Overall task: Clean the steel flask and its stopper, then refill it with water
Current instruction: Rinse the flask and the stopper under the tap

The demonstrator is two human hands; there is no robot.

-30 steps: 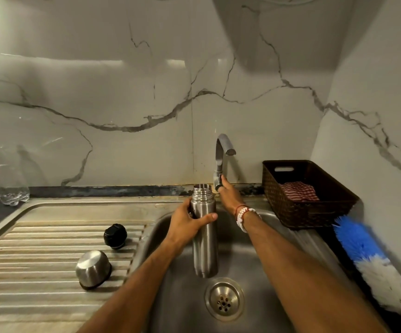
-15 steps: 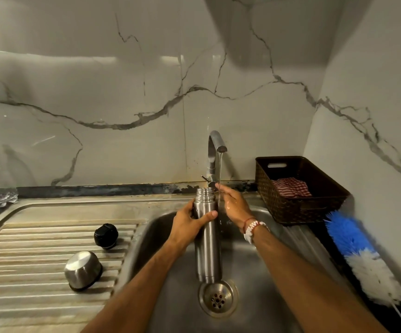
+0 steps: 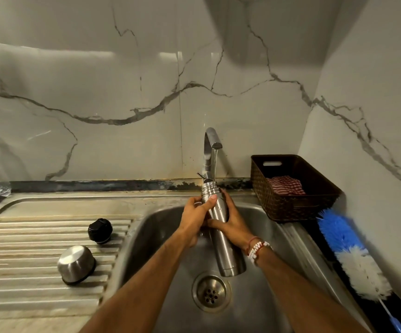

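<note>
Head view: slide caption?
Left hand and right hand hold steel flask under running tap; stopper and cap on drainboard.

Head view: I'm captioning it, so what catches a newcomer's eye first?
The left hand and right hand grip the steel flask over the sink, its mouth under the running tap. The black stopper and steel cap sit on the drainboard at left; a blue-and-white brush lies far right.

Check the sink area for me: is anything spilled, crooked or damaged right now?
Nothing is spilled or broken. The flask leans with its mouth toward the left, and the stream from the tap lands at the mouth's right edge, so some water may miss. The wall strip behind it looks stained.
</note>
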